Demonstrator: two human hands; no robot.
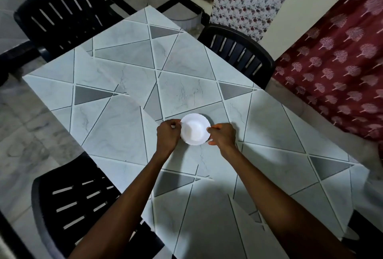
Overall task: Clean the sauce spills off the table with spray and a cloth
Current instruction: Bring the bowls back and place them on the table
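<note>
A small white bowl [194,129] with a scalloped rim sits near the middle of the table [124,72], which has a pale marble-look top with grey triangles and dark lines. My left hand [168,134] grips the bowl's left rim with curled fingers. My right hand [222,135] pinches the right rim between thumb and fingers. The bowl looks empty inside. No spray bottle, cloth or sauce spill shows in the head view.
Three black slatted plastic chairs stand around the table: one at the far left [62,14], one at the far right [238,51], one at the near left [78,202]. A maroon patterned curtain [335,68] hangs at the right, close to the table's edge.
</note>
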